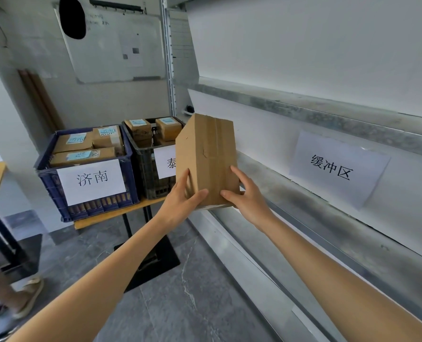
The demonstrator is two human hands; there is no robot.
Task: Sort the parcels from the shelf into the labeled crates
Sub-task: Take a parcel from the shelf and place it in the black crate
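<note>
Standing tilted, parcel (pixel 206 159) gripped between both hands.

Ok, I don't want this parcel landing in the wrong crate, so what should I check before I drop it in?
1. Grip on the cardboard box: ok, left hand and right hand hold its lower end.
2. Address label on the box readable: not ok, only plain taped faces show.
3. 济南 sign on the blue crate: ok, readable.
4. Second sign on the black crate: not ok, the box hides part.
5. Room in both crates: cannot tell, parcels already sit inside.
</note>
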